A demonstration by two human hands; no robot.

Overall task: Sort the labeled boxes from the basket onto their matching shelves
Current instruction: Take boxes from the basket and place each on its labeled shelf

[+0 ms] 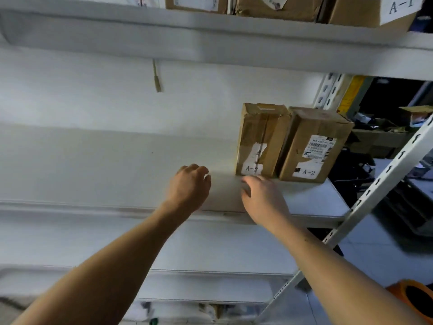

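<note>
1. Cardboard boxes sit on the middle shelf (314,202): 2 of them, side by side and touching, each with a white "A-2" label.
2. Left box (261,139) stands just beyond the right hand (262,198); whether the fingertips touch it cannot be told.
3. Right box (312,146) lies beyond and to the right of that hand.
4. Right grip: fingers loosely spread, holding nothing.
5. Left hand (188,186) hovers over the shelf, left of the right hand and apart from it, fingers loosely curled, holding nothing.
6. Above both hands, the top shelf (210,36) carries boxes labeled "A-1" (372,10).
</note>
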